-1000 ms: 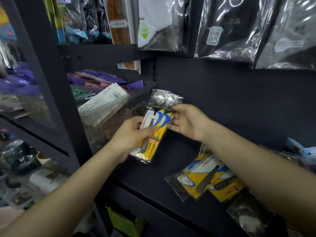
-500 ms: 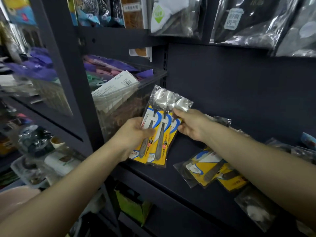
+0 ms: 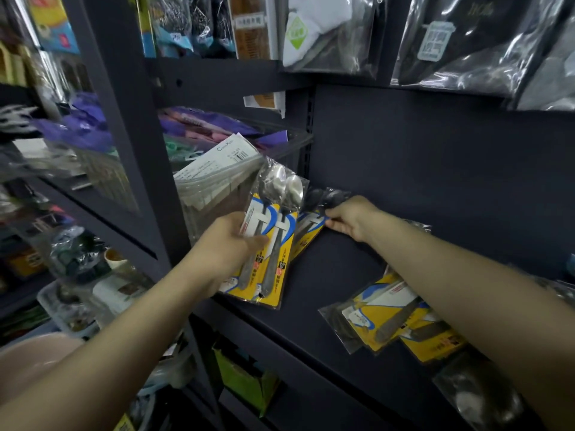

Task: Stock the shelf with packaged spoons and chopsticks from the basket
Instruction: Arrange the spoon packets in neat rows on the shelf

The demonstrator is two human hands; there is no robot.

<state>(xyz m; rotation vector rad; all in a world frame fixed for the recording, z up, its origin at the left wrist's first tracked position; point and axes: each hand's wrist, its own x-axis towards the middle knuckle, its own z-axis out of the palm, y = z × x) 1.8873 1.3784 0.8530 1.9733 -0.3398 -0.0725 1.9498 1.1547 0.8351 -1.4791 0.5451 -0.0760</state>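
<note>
My left hand (image 3: 230,244) grips two yellow-and-blue spoon packs (image 3: 273,244) held upright over the front of the dark shelf (image 3: 336,275). My right hand (image 3: 354,219) pinches a third spoon pack (image 3: 311,225) by its edge and holds it low at the back left of the shelf, just behind the other two. More spoon packs (image 3: 382,318) lie flat on the shelf under my right forearm. The basket is not in view.
A clear bin (image 3: 217,194) with white-carded packs stands on the shelf at the left, beside the upright post (image 3: 137,150). Bagged goods (image 3: 466,42) hang above. A clear pack (image 3: 479,396) lies at the shelf's front right. Cluttered shelves fill the left.
My right hand has pulled one spoon pack off the stack and carried it right and back toward the shelf. My left hand keeps the other two.
</note>
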